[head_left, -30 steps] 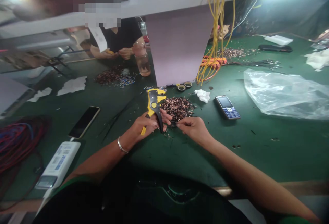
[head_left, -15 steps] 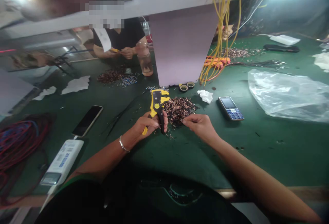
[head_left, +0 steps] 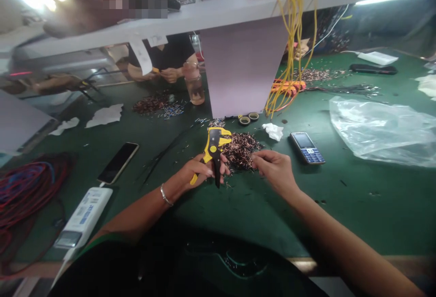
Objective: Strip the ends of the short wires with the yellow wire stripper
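Observation:
My left hand (head_left: 202, 170) is wrapped round the handles of a yellow and black wire stripper (head_left: 214, 148), whose jaws point up and to the right. The fingers lie loosely along its black handle. A heap of short copper and black wire bits (head_left: 243, 149) lies on the table just right of the stripper, partly hidden behind it. At the right edge of that heap, my right hand (head_left: 274, 167) is closed in a pinch, thumb against forefinger. What it holds, if anything, is too small to make out.
A keypad phone (head_left: 307, 148), crumpled tissue (head_left: 273, 131) and clear plastic bag (head_left: 381, 129) lie to the right. Leftward are a smartphone (head_left: 118, 163), a white power bank (head_left: 83, 215) and coiled red wires (head_left: 27, 197). Yellow cables (head_left: 289, 38) hang from the shelf. A co-worker's hands (head_left: 170, 74) show opposite.
My right hand has drawn a little to the right, away from the middle of the heap. The left fingers have loosened on the stripper's black handle. The whole view has shifted slightly.

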`<state>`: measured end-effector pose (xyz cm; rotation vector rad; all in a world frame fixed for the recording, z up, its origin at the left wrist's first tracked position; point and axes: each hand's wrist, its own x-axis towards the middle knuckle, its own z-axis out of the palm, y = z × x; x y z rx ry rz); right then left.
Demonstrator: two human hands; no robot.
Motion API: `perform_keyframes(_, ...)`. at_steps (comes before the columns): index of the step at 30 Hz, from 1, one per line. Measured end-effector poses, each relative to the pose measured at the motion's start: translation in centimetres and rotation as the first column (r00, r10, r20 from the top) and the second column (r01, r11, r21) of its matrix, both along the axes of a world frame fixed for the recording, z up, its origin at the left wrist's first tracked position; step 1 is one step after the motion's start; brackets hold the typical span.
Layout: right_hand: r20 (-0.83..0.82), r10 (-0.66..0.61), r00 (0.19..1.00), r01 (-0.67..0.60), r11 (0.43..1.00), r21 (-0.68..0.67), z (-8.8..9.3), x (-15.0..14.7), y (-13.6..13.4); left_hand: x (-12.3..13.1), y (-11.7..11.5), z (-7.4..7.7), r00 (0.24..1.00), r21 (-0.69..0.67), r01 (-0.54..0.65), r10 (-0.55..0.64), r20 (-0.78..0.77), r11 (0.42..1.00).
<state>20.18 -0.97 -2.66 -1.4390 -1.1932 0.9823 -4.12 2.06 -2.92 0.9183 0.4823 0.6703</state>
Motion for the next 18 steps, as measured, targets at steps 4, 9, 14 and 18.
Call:
perform_keyframes(4, -0.089, -0.015, 0.996, 0.014, 1.000, -0.011, 0.6, -0.3, -0.4, 0.0, -0.1, 0.1, 0.998, -0.043, 0.049, -0.047, 0.039, 0.998)
perform_keyframes(9, -0.029, 0.014, 0.999, -0.013, 0.999, 0.044, 0.6, -0.7, -0.9, 0.3, -0.5, 0.2, 0.993, -0.037, 0.112, -0.111, 0.038, 0.993)
perform_keyframes(14, 0.143, 0.039, 0.989, -0.066, 0.979, 0.190, 0.6, -1.2, -1.7, 0.5, -0.9, 0.5, 0.991, 0.007, 0.132, -0.132, 0.028, 0.991)
perform_keyframes(18, 0.257, 0.042, 0.965, -0.125, 0.940, 0.316, 1.1, -1.4, -2.3, 0.8, -1.2, 0.7, 0.991, 0.003, 0.137, -0.137, 0.003, 0.991)
